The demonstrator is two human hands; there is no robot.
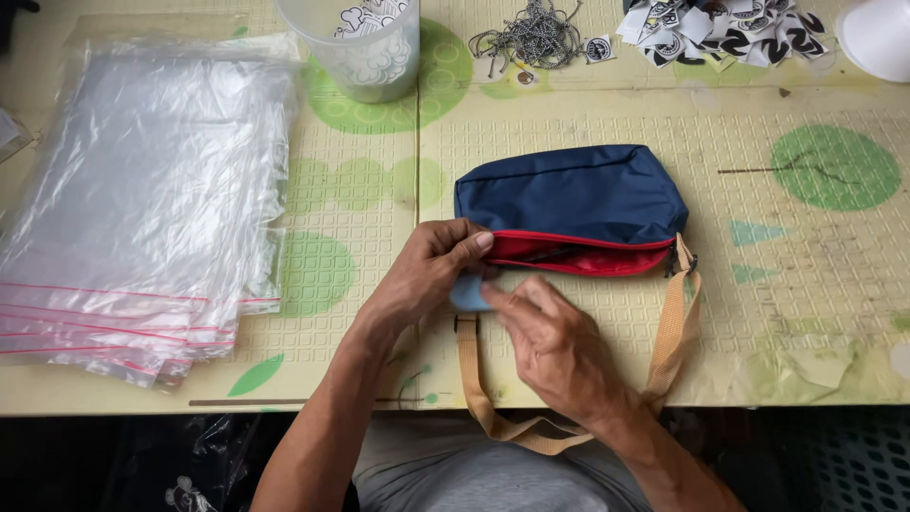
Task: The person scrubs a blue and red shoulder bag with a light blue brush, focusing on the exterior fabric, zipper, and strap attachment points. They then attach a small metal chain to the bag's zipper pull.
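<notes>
One navy-blue fabric pouch with a red zip lining (573, 194) is shown lying on its side near the front middle of the table, its long axis running left to right across the view. Its opened zip edge is facing the person, and the closed blue back is pointing away toward the far edge. One tan webbing strap (675, 327) is fastened at the pouch's right end and is looping down over the table's front edge and back up to the left end.

The left hand (427, 275) is being held at the pouch's left end, its thumb and fingers pinched narrowly on the red edge of the opening. The right hand (555, 346) is placed just in front of the pouch, its fingertips closed on one small pale-blue flat piece (467, 294), which is being held between the two hands, just beside the opening.

One stack of clear zip-seal plastic bags with red strips (142, 199) is lying at the left; the bags cannot be counted. One clear plastic cup (360, 47), one heap of black-and-white string (531, 36) and one heap of black-and-white printed tags (720, 28) are standing along the far edge, well apart from the hands.

The surface is a cream embossed table covering with green circles (834, 166). Little of the room is shown beyond a dark floor below the front edge.
</notes>
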